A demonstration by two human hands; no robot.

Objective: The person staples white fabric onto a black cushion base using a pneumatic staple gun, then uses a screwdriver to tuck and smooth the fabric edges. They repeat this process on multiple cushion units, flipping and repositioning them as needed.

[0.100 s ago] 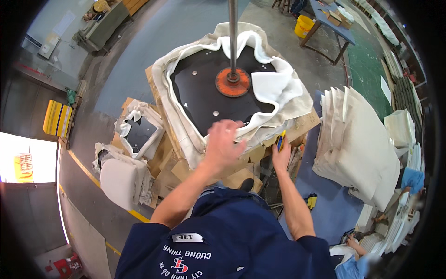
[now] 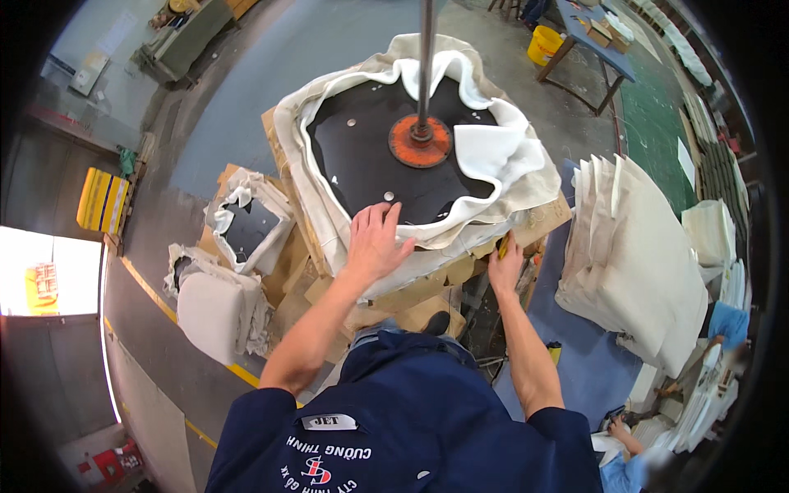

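From where I stand, a board [image 2: 549, 218] carries a big cushion [image 2: 374, 168], white padding [image 2: 498, 146] and pale cloth [image 2: 289, 135] bunched round its black base. Right of the cushion lies a stack of pale covers [image 2: 637, 259]; on its base, an orange disc [image 2: 403, 149] below a pole [image 2: 426, 62]. The left hand [image 2: 378, 245], loosely open, lies over the cushion's near rim; the right hand [image 2: 505, 267] grips a small yellow tool [image 2: 503, 246] by its near right edge.

A yellow bucket [image 2: 543, 45] stood on the floor, just left of a blue bench [image 2: 577, 31] bearing boxes [image 2: 598, 33]. Well left of the bucket and nearer the viewer were a yellow striped block [image 2: 103, 200] and, beyond that, a bright doorway [image 2: 33, 271]. Well nearer than the bucket, rightward, was a person in light blue [image 2: 623, 475].
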